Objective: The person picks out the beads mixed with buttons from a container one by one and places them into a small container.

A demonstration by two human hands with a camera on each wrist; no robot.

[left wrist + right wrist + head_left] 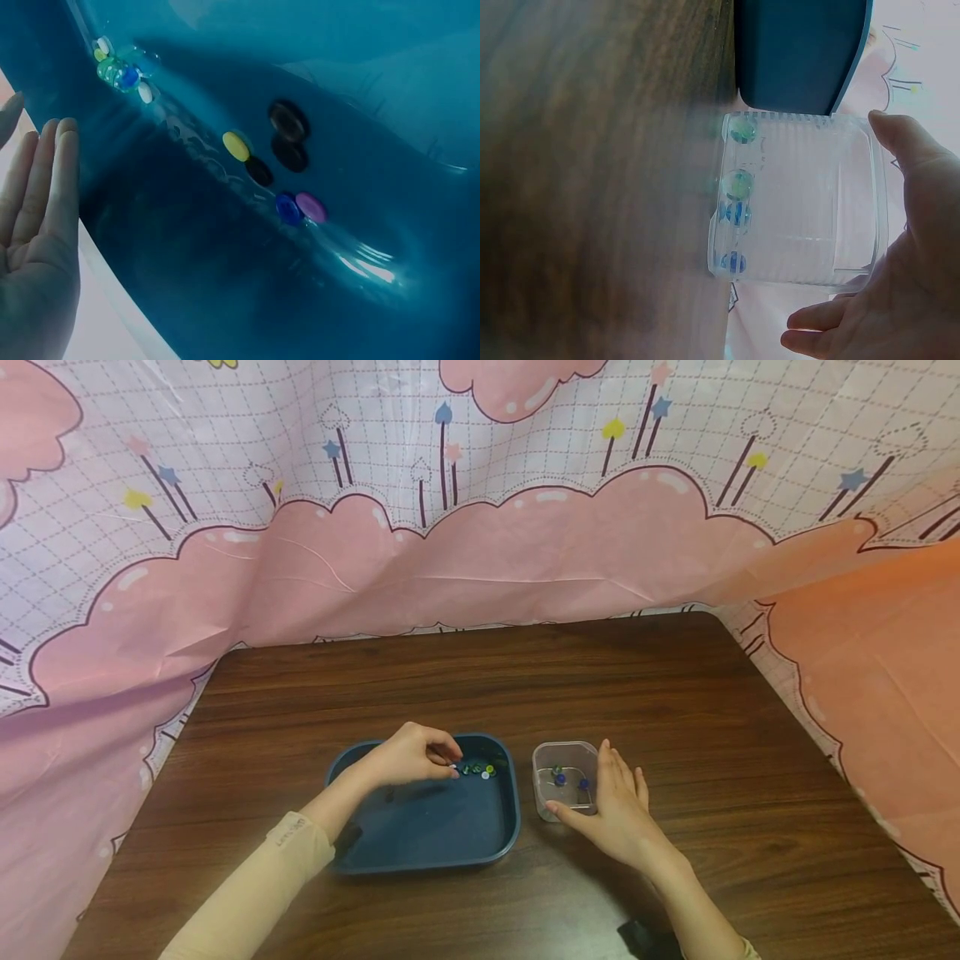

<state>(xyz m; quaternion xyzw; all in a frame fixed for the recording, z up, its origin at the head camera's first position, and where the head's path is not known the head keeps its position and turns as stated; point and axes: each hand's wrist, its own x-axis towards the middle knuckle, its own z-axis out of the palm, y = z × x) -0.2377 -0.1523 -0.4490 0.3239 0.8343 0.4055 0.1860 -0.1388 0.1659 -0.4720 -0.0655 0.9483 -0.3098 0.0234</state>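
My left hand (411,755) hovers over the dark blue tray (435,835), thumb and fingertips near small pieces along its far wall. The left wrist view shows its fingers fairly straight and apart from the pieces. In that view lie a yellow button (236,146), a blue button (287,209), a pink-purple button (311,207) and dark round pieces (289,121). A cluster with a greenish marble (110,71) sits farther along. My right hand (624,822) holds the clear plastic container (795,202), thumb at its rim, fingers round the other side. Blue marbles (560,779) and green marbles (739,184) rest inside.
Tray and container stand side by side on a brown wooden table (480,693), a narrow gap between them. A pink and white patterned curtain (480,552) hangs behind the table and along its sides. A black object (639,937) shows beside the right forearm.
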